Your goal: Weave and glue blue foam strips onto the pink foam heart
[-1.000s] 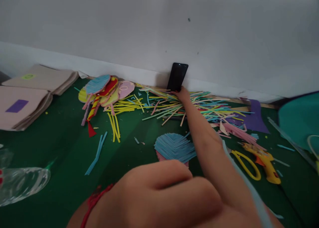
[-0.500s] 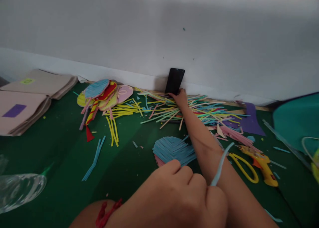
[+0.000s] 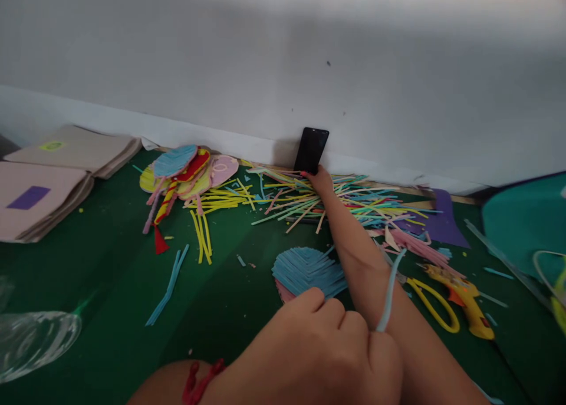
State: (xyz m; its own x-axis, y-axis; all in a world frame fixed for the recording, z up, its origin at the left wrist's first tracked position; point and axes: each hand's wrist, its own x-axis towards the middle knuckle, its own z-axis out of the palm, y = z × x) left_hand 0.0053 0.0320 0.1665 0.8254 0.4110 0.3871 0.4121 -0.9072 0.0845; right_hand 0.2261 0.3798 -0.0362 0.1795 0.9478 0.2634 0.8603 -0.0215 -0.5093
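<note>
My left hand (image 3: 318,352), a red cord bracelet on its wrist, is closed in the foreground around a light blue pipe cleaner (image 3: 390,293) that sticks up past the thumb. My right arm stretches forward to the wall. There my right hand (image 3: 319,180) grips the bottom of a black phone (image 3: 312,150), which leans upright on the wall; some fingers are hidden. Under that hand spreads a pile of colored pipe cleaners (image 3: 367,201). Between my arms lies a heart-shaped piece covered in blue strips (image 3: 305,267), its lower part hidden by my left hand.
A yellow glue gun (image 3: 473,310) and yellow-handled scissors (image 3: 435,305) lie right of my arm. At the back left are paddle-shaped crafts (image 3: 177,160) and stacked folders (image 3: 39,184). A clear bottle (image 3: 39,340) lies at left; a teal chair (image 3: 526,228) stands at right.
The view has shifted slightly, so the phone and tabletop things sit a little lower. My right hand stays at the phone, and my left keeps its hold on the pipe cleaner.
</note>
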